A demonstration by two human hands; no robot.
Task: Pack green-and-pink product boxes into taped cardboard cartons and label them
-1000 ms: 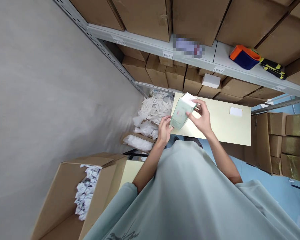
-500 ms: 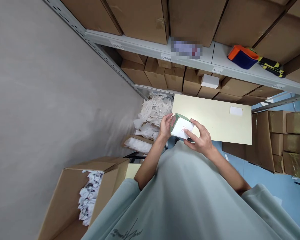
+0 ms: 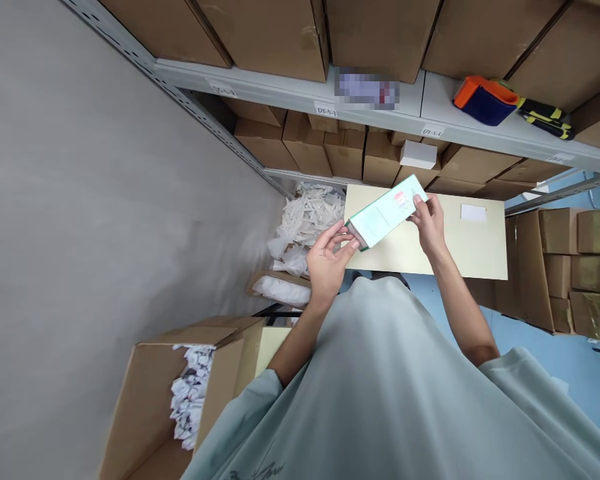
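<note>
Leftmost, an open cardboard carton (image 3: 150,400) sits low by the grey wall, white crumpled packets heaped inside it; further along, loose clear plastic bags (image 3: 307,217) are piled on the floor under the shelf (image 3: 280,83). Next comes the left hand (image 3: 327,257), its fingers closed on the near, lower end of a slim pale-green box (image 3: 386,212), thumb on top and fingertips at the end flap (whether that flap is open or tucked is too small to tell). That box is held in the air, tilted, just above the near edge of the cream table (image 3: 450,247). Its far end is pinched by the right hand (image 3: 430,220), fingers curled shut around the upper corner. Handling it well probably means keeping both grips light at the ends, since thin card dents easily, and bracing with the right while the left works the flap. Further right, a white card (image 3: 473,213) lies on the table, and an orange-and-blue tool (image 3: 486,101) rests on the shelf above.
</note>
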